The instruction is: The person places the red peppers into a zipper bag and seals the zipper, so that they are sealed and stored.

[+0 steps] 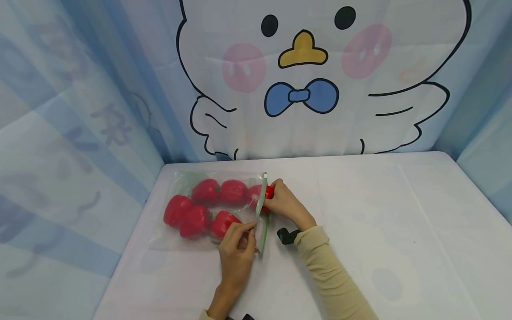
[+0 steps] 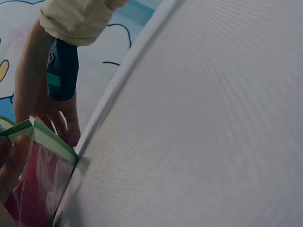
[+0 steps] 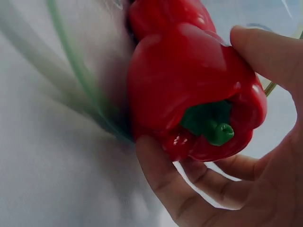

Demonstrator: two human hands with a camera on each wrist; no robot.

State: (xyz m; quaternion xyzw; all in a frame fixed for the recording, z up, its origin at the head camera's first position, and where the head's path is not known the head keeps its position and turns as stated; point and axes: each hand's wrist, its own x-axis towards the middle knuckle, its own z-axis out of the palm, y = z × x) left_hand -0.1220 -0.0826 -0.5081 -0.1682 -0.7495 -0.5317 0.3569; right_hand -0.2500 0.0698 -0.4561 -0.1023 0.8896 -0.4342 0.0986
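A clear zip bag [image 1: 262, 191] with a pale green zip edge lies on its side, its mouth towards the right. Several red bell peppers [image 1: 194, 221] show through the plastic. My left hand [image 1: 235, 258] pinches the near part of the bag's mouth between thumb and fingers. At the far part of the mouth, my right hand [image 1: 289, 204] grips a red bell pepper [image 3: 194, 75], partly inside the bag. Its green stem [image 3: 220, 132] faces the palm in the right wrist view, and another red pepper [image 3: 165, 14] sits just beyond it.
The bag rests on the left part of a white table [image 1: 380, 231]. A dark wrist device [image 1: 287, 236] sits by the right wrist. Behind the table hangs a curtain [image 1: 304, 133] with a cartoon figure, and more curtain [image 1: 72, 178] hangs at the left side.
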